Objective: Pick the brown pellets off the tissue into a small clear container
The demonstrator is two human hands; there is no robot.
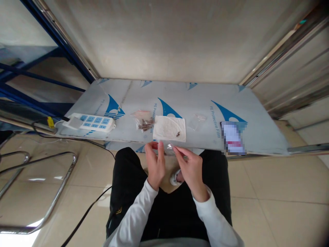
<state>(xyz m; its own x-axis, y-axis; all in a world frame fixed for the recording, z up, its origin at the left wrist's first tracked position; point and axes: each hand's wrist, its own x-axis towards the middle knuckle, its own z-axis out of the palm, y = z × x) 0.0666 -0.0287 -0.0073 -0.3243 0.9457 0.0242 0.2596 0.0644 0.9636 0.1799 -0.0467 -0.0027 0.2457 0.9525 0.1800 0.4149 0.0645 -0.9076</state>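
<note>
Both my hands are at the table's front edge, above my lap. A small clear plastic bag (169, 146) is stretched between them. My left hand (156, 166) is closed, with thumb and forefinger pinched at the bag's left side. Its grip is partly hidden. On the other side, my right hand (190, 168) pinches the bag between thumb and fingertips. Just beyond them lies a white paper napkin (168, 127) with a few small dark brown pieces (178, 134) on it. Left of the napkin is a clear zip bag (144, 120) of brown stick-like pieces.
Another clear bag (197, 122) lies right of the napkin. A phone (233, 138), blurred out, is at the table's right front edge. A white power strip (89, 122) sits at left, its cable hanging down. The table (144, 94) has printed protective film. A metal-framed chair (61, 187) stands left.
</note>
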